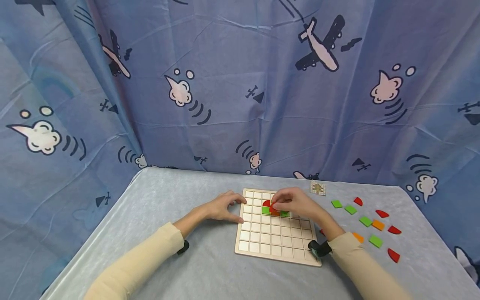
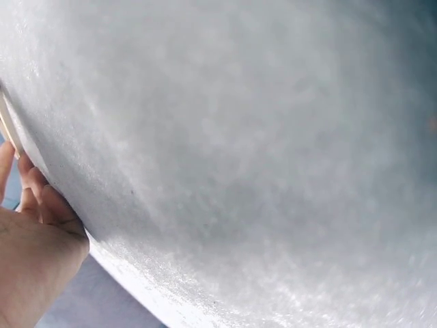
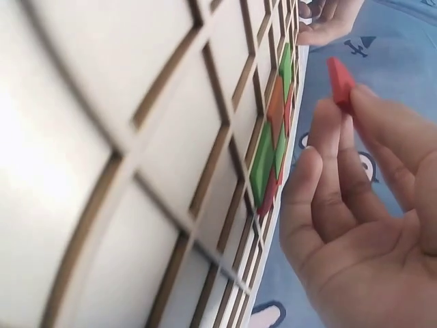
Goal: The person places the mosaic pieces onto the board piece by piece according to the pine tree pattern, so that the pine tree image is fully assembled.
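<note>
board (image 1: 255, 236): pale wood tone, squared grid. red tiles (image 1: 394, 230), green tiles (image 1: 376, 241), orange tiles (image 1: 378, 225), all plain. held piece (image 3: 341, 83): red. curtain (image 1: 225, 46): blue-violet, dark-outlined planes (image 1: 323, 52) and pale clouds (image 1: 181, 93). surface (image 1: 198, 271): pale grey. sleeves (image 1: 138, 260): cream.

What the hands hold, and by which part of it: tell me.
The right hand pinches a red piece by one end, leaving the other end free. The left hand touches the board at its left edge, without a visible grip.

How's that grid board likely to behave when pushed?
The grid board looks straight-edged and flat, so probably stiff. Lying flat on the table, it would likely slide, not tip. Its ridges should help hold the green tiles.
</note>
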A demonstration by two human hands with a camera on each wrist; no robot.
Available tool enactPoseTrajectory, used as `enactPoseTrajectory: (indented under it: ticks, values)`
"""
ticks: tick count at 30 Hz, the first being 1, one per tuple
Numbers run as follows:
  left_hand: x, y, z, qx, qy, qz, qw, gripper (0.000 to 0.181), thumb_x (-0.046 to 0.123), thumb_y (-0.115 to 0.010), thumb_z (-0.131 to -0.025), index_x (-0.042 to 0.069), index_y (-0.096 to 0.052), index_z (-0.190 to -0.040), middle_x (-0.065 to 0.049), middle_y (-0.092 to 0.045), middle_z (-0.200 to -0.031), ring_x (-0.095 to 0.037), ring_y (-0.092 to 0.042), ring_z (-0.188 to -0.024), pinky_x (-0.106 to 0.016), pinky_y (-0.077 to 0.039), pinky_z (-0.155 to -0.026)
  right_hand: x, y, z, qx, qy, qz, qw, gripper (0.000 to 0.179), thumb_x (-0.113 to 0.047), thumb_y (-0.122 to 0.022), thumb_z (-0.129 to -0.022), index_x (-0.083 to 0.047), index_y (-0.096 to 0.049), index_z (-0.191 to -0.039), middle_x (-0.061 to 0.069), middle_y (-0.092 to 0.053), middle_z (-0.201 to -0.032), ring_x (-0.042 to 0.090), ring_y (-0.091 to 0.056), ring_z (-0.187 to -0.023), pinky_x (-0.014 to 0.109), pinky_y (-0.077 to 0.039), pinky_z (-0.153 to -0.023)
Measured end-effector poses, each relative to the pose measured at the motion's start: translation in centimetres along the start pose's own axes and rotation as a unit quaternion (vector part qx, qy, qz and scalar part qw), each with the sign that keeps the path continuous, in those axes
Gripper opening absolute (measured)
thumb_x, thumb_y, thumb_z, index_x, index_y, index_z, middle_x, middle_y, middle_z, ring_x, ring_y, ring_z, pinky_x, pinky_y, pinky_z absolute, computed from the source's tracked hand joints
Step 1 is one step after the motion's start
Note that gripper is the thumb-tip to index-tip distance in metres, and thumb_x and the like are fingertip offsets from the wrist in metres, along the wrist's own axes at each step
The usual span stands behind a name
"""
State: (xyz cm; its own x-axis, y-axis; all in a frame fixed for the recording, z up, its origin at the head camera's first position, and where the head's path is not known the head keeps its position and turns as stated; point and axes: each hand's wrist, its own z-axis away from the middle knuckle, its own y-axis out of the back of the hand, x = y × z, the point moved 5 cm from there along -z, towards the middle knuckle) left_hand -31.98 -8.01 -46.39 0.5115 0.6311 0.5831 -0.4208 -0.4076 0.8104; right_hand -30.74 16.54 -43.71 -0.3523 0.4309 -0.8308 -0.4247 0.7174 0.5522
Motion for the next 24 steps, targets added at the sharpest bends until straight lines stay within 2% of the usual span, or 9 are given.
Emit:
enactPoseTrajectory:
  ticks: [8, 18, 24]
  values:
    - [-0.1, 0.0, 0.0, -0.001, 0.004, 0.001, 1.0, 0.059, 0.039, -0.082, -0.08, 0.022, -0.057, -0.131, -0.004, -0.054, -0.128, -0.02, -0.055, -0.116, -0.037, -0.046, -0.104, -0.3, -1.1, -1.6, 0.002, -0.016, 0.023, 0.9996, 0.016, -0.012, -0.073, -0.089, -0.002, -0.072, -0.101, 0.015, -0.074, -0.094, 0.017, -0.066, -0.082, 0.026, -0.055, -0.069]
    - [-0.2, 0.0, -0.1, -0.002, 0.011, -0.004, 0.9999, 0.06, 0.041, -0.082, -0.08, 0.023, -0.057, -0.131, -0.004, -0.055, -0.129, -0.021, -0.055, -0.116, -0.038, -0.045, -0.103, -0.9, -1.9, -2.5, -0.004, -0.008, 0.049, 0.9988, 0.013, -0.013, -0.074, -0.088, -0.005, -0.074, -0.099, 0.013, -0.074, -0.101, 0.017, -0.064, -0.088, 0.028, -0.054, -0.076]
    - [0.0, 0.0, 0.0, -0.003, 0.011, 0.002, 0.9999, 0.061, 0.041, -0.081, -0.08, 0.022, -0.056, -0.132, -0.004, -0.054, -0.129, -0.021, -0.054, -0.115, -0.039, -0.045, -0.103, -1.1, -2.3, -3.0, -0.008, -0.013, 0.06, 0.9981, 0.011, -0.013, -0.074, -0.088, -0.006, -0.074, -0.097, 0.011, -0.074, -0.097, 0.015, -0.063, -0.082, 0.029, -0.053, -0.074]
